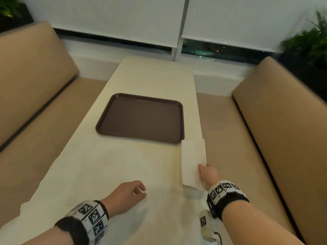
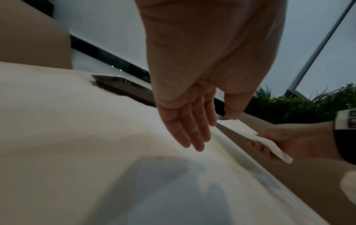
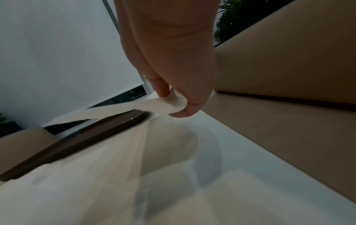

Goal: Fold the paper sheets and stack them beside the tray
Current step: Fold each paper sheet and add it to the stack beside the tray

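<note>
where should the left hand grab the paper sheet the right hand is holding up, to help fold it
By the free far corner near the tray. The right hand pinches the paper sheet at its near right edge, so the rest hangs loose along the table's right side. The left hand, open and empty, should probably come from the left, thumb on top, fingers underneath.

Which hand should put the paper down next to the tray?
Probably the right hand. It already pinches the paper, which hangs by the brown tray's near right corner. The left hand holds nothing and sits farther from that spot.
</note>
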Demonstrator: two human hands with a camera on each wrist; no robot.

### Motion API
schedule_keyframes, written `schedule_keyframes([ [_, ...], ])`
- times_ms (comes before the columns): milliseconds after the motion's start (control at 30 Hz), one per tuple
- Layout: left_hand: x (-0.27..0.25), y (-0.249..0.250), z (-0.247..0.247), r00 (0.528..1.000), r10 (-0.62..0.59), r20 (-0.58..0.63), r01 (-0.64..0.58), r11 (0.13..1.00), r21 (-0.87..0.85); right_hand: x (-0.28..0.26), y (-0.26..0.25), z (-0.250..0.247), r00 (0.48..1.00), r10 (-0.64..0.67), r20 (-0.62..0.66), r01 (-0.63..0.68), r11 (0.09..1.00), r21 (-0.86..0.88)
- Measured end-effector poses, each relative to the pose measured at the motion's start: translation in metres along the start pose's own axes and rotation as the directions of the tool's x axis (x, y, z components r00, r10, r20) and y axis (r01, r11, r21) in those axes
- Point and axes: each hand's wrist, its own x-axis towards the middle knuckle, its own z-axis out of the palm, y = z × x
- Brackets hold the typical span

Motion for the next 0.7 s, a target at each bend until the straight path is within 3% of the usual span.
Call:
schedule_keyframes([
  [200, -0.032, -0.03, 0.011, 0.998, -0.045, 0.039, 0.045, 0.999, 0.003, 0.032, 0.016, 0.014, 0.999, 0.025, -0.044, -0.031, 0.988, -0.154],
  [267, -0.038, -0.033, 0.013, 0.999, -0.038, 0.02, 0.038, 0.999, -0.008, 0.024, 0.011, 0.011, 0.999, 0.016, -0.031, -0.027, 0.912, -0.409],
  [333, -0.042, -0.034, 0.014, 0.999, -0.03, 0.016, 0.03, 0.999, -0.012, 0.018, 0.005, 0.013, 0.998, -0.067, 0.018, 0.065, 0.806, -0.588],
  [433, -0.044, -0.032, 0.017, 1.0, -0.028, 0.009, 0.028, 0.999, -0.018, 0.019, 0.008, 0.015, 0.995, -0.04, -0.093, -0.002, 0.912, -0.411],
  [500, -0.044, -0.028, 0.018, 1.0, -0.026, 0.015, 0.026, 1.0, -0.016, 0.02, 0.014, 0.018, 0.979, -0.131, -0.157, 0.061, 0.921, -0.384],
  [600, -0.045, -0.025, 0.019, 1.0, -0.02, 0.016, 0.021, 0.999, -0.036, 0.017, 0.016, 0.014, 0.96, -0.267, -0.087, 0.126, 0.687, -0.715],
  [700, -0.045, -0.026, 0.018, 1.0, -0.022, 0.007, 0.023, 0.997, -0.078, 0.017, 0.022, 0.016, 0.96, -0.276, 0.035, 0.176, 0.506, -0.845],
])
